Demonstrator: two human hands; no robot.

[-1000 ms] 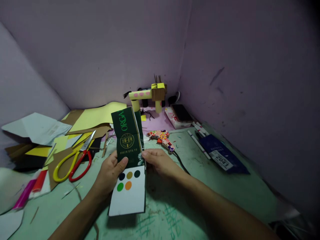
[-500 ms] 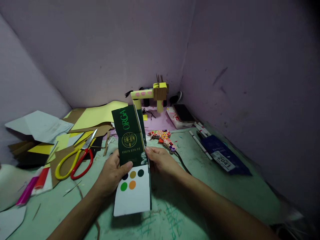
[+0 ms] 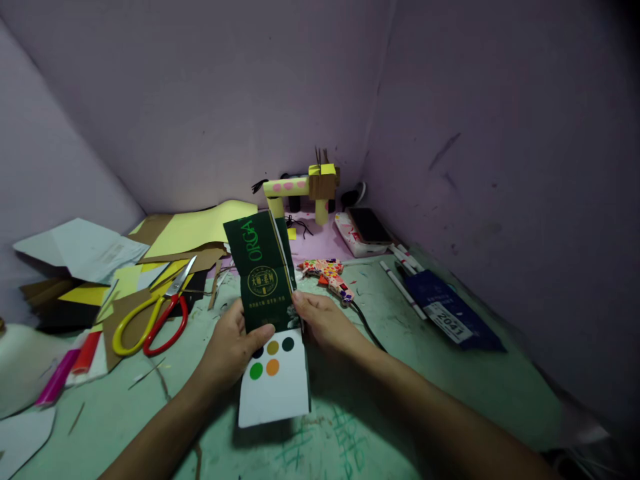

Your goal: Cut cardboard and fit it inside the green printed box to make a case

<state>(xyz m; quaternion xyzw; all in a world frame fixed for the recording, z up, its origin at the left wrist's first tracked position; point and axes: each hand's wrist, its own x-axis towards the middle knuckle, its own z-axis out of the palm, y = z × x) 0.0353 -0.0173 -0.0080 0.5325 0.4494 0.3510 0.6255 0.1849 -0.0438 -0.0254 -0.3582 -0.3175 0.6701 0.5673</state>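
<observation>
Both my hands hold a flattened green carton (image 3: 263,270) printed with "ORGA" and a round gold emblem. Its lower flap is white with several coloured dots. My left hand (image 3: 233,347) grips its left edge, thumb pressed on the green face. On the right edge, my right hand (image 3: 323,320) pinches it with the fingers closed. The carton stands tilted above the green table (image 3: 400,360).
Yellow-and-red scissors (image 3: 150,313) lie left on brown and yellow card scraps (image 3: 195,233). A patterned glue gun (image 3: 327,273) with a black cord lies behind the carton. A yellow paper-tube figure (image 3: 300,190), a phone on a tissue pack (image 3: 365,230), pens (image 3: 400,277) and a blue packet (image 3: 447,310) sit near the walls.
The carton and both hands have shifted slightly right and a little up in view. The grip on it is the same.
</observation>
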